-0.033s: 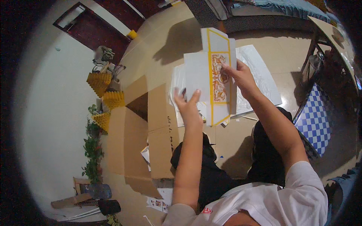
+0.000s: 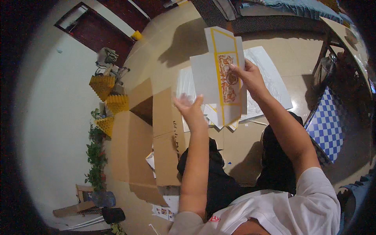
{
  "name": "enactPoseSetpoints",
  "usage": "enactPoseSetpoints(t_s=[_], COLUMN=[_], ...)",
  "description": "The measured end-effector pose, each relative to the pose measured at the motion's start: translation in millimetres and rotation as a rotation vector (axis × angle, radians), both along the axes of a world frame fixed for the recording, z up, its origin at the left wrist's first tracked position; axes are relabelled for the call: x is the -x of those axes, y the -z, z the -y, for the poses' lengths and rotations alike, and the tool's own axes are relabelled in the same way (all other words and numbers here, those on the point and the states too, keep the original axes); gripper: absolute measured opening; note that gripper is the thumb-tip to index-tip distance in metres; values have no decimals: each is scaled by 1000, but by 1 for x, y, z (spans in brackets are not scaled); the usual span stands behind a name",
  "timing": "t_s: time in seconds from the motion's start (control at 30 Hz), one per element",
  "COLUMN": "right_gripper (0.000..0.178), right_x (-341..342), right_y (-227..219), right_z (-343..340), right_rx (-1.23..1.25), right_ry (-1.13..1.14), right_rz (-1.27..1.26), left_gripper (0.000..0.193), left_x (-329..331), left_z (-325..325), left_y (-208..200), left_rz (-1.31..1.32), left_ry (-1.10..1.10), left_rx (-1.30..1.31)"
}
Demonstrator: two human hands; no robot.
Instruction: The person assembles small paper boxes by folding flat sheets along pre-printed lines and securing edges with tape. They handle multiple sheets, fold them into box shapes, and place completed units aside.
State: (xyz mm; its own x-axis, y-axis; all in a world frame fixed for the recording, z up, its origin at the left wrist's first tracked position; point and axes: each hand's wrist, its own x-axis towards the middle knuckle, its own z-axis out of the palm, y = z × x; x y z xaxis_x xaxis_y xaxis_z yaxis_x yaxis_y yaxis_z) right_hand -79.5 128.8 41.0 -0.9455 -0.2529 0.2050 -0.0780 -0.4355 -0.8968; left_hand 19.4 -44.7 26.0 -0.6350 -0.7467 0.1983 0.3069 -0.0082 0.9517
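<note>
My right hand (image 2: 250, 80) grips a partly folded white carton (image 2: 205, 76) by its right side, thumb on the front face. Yellow lines edge its panels, and an orange-brown ornamental pattern fills the middle one. Slanted flaps stick out at its top and bottom. My left hand (image 2: 191, 109) is open at the carton's lower left, fingers spread and blurred, the thumb close to the panel's edge; whether it touches is unclear. Beneath lie white flat sheets (image 2: 270, 74) under clear plastic, with more yellow-edged card pieces (image 2: 211, 113) partly hidden by the carton.
An open brown cardboard box (image 2: 166, 156) stands on the floor to my left, a white piece inside it. Yellow stacked trays (image 2: 117, 103) and green plants (image 2: 96, 156) line the left wall. At right are a blue-and-white checked panel (image 2: 327, 125) and a table (image 2: 348, 43).
The carton has tilted, its top leaning left and its lower end shifting slightly right and up. My left hand has moved a little left, away from the panel.
</note>
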Motion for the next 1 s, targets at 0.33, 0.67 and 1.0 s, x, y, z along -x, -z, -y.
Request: enactPoseSetpoints(t_s=[0.33, 0.67, 1.0], right_gripper=[40, 44, 40], right_x=[16, 11, -6], right_y=[-8, -1, 0], right_z=[19, 45, 51], right_rx=[23, 64, 6], right_ry=[-164, -275, -174], right_rz=[27, 269, 214], left_gripper=[58, 51, 47], left_x=[63, 57, 49], left_z=[-8, -20, -12], left_y=[-30, -27, -14], left_rz=[95, -73, 22], left_ry=[231, 556, 692], left_rx=[558, 128, 95])
